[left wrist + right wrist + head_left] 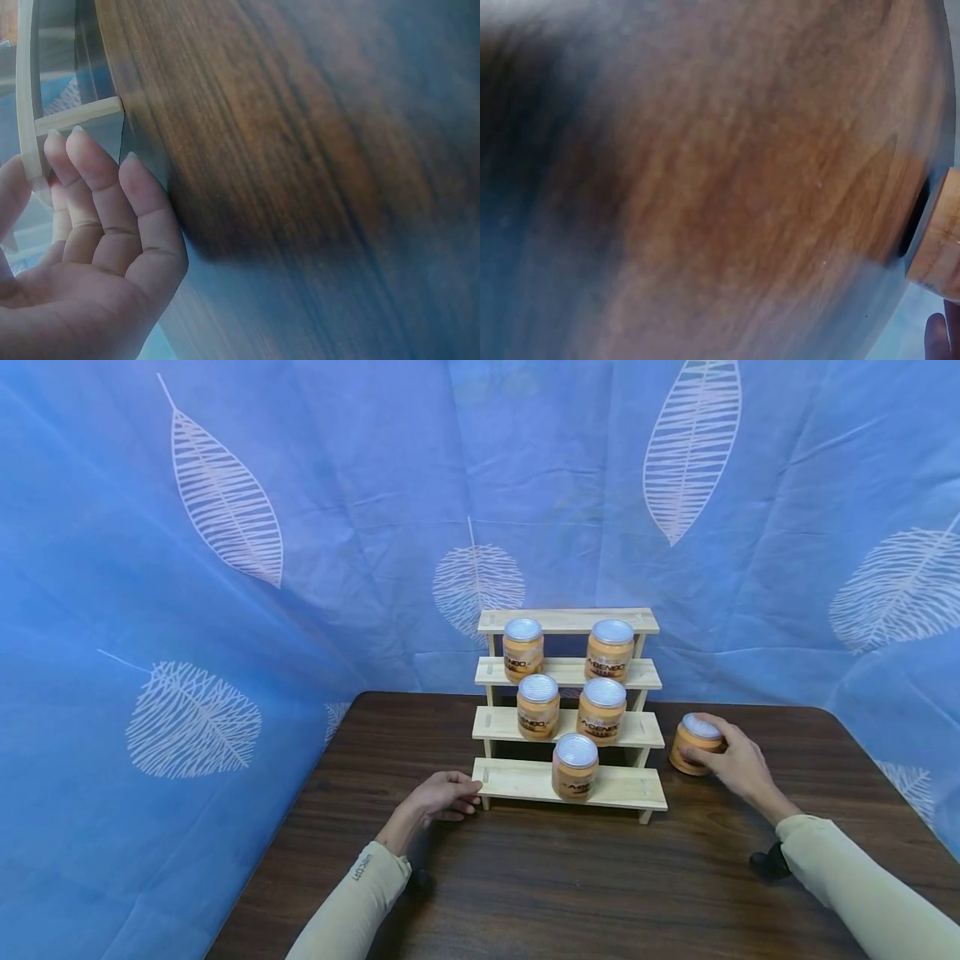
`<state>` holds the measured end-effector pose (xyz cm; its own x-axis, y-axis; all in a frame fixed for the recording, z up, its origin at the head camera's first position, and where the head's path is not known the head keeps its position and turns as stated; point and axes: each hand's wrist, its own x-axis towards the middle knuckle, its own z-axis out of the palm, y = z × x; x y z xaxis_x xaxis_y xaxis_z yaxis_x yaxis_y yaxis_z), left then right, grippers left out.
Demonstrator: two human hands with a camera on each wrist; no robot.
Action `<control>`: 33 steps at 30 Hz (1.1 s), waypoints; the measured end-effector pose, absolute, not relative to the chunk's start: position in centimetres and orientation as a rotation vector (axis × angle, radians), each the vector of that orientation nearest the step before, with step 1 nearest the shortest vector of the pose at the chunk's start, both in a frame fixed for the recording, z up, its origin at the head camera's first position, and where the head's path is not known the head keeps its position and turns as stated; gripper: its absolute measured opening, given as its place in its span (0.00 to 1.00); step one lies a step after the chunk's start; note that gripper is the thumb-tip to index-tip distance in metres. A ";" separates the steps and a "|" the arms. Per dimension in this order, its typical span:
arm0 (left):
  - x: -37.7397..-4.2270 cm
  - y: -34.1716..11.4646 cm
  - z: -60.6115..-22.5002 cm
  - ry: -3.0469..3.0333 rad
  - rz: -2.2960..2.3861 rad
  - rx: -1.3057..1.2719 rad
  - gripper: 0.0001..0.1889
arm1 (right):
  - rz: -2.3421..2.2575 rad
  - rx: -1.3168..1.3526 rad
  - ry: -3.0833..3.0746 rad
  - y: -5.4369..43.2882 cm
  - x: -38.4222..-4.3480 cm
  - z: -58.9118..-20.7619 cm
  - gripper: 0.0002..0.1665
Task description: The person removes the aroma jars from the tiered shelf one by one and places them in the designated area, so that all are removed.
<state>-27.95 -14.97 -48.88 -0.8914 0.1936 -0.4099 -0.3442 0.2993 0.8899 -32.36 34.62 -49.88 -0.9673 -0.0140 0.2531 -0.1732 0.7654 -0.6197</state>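
A pale wooden stepped rack (517, 779) stands on the table. Its left end, at the lowest step, is held by my left hand (447, 796); in the left wrist view, that hand's (101, 232) thumb and fingers lie on either side of the board edge (30, 97). To the right of the rack, my right hand (738, 764) grips an orange jar (684, 752) with a silvery lid, thumb and fingers round its upper part. Only part of this jar (937, 244) and some fingertips (936, 337) show in the right wrist view. Whether its base touches the table cannot be told.
Several matching jars stand on the rack: one on the lowest step (575, 768), two on the step above (537, 708), two on the third (609, 652). The dark wood table (562, 885) has a blue leaf-patterned cloth (375, 568) behind it and at its sides.
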 end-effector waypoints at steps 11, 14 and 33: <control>-28.0 -14.9 -48.4 2.140 1.624 -0.128 0.16 | 0.991 0.144 -2.705 34.1 -32.1 -49.9 0.46; -27.9 -14.9 -48.5 2.140 1.624 -0.121 0.15 | 0.993 0.138 -2.698 34.1 -32.1 -50.0 0.46; -27.8 -14.9 -48.7 2.144 1.618 -0.122 0.17 | 1.071 0.245 -2.759 34.1 -33.4 -43.7 0.55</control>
<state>-27.78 -14.87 -48.66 -0.8951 0.1949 -0.4011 -0.3322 0.3084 0.8913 -33.39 34.11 -43.72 -0.9717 -0.0907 0.2180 -0.2140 0.7284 -0.6508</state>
